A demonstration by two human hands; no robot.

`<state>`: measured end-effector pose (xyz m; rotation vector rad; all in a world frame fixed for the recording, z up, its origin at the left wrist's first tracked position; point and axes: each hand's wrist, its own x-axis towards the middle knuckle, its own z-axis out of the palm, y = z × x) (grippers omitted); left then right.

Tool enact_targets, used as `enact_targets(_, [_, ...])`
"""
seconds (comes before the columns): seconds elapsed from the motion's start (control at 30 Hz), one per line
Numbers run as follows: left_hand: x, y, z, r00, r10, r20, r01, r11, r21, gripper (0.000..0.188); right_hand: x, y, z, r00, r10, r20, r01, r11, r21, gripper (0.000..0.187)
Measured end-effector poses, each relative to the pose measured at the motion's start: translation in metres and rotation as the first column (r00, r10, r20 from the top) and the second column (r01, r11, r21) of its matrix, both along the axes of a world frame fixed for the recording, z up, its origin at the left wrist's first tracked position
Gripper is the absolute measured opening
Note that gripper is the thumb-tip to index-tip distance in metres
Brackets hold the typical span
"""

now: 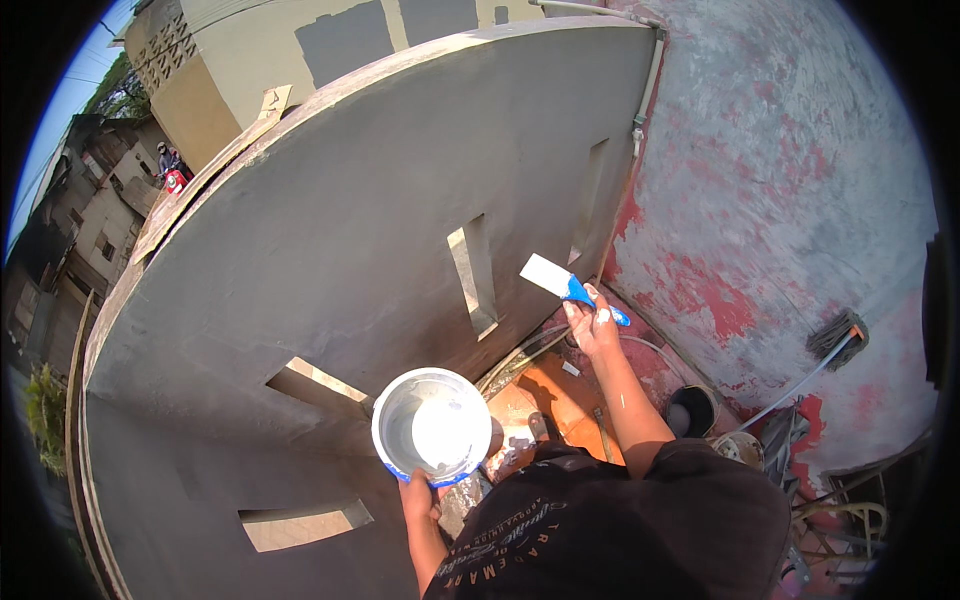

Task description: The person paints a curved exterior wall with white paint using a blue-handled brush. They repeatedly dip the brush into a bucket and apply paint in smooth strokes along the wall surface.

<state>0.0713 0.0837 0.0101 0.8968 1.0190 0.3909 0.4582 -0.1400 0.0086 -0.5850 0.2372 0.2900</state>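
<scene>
My left hand (418, 500) is closed on the near rim of a round white bucket (381, 440) with blue along its lower edge. Inside the bucket, sunlight falls on a bright white patch; the contents are hard to make out. In my right hand (598, 328) is a putty knife (546, 275) with a blue handle and a flat, pale blade pointing up and left. White smears mark the fingers of that hand. Ahead rises a smooth grey wall (370, 200) with narrow slots through it. The blade appears apart from the wall.
A patchy red and whitish wall (770, 150) meets the grey one at right. A long-handled brush (838, 338) leans there above a dark bucket (692, 410) and a pale bucket (740, 448). Hoses (520, 355) lie along the wall's foot. Beyond the wall is a rider (170, 165).
</scene>
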Motion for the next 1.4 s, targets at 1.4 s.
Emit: enact_targets(1.4, [0.222,-0.020,0.002,0.998,0.055,-0.033,-0.056,0.998,-0.029,0.056,0.206,0.095,0.256,0.670,-0.076,0.739,0.116,0.993,-0.003,0.011])
